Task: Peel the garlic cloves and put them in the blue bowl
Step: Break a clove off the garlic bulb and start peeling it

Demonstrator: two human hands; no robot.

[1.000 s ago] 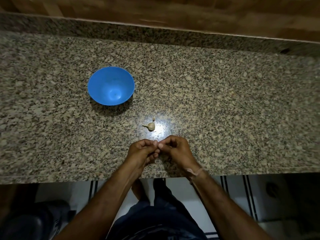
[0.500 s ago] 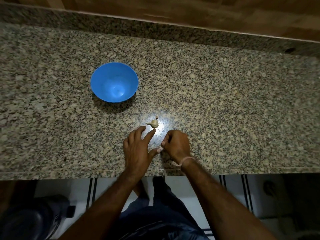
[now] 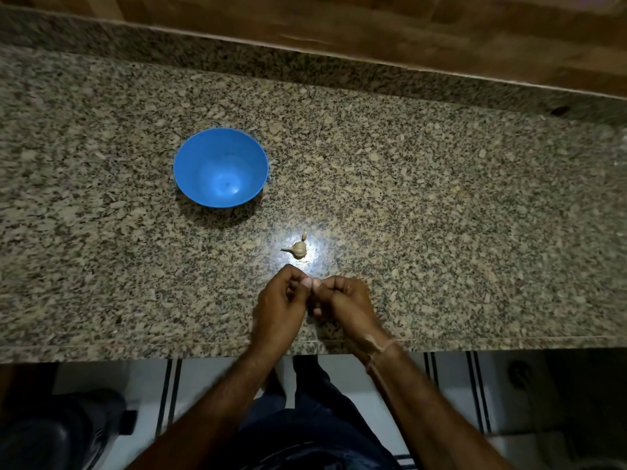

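Both forearms reach forward; the left grip [image 3: 279,301] and right grip [image 3: 346,300] meet thumb to thumb, fingers curled inward.

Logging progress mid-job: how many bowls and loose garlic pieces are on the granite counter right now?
Round blue plastic bowl: 1
Pale loose garlic pieces: 2, larger piece, smaller piece
Total: 3, besides anything the fingers hide.

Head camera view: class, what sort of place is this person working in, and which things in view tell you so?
Probably a home kitchen: a speckled granite countertop, a blue bowl standing on it with a small piece of garlic nearby, and tiled floor below its front edge.
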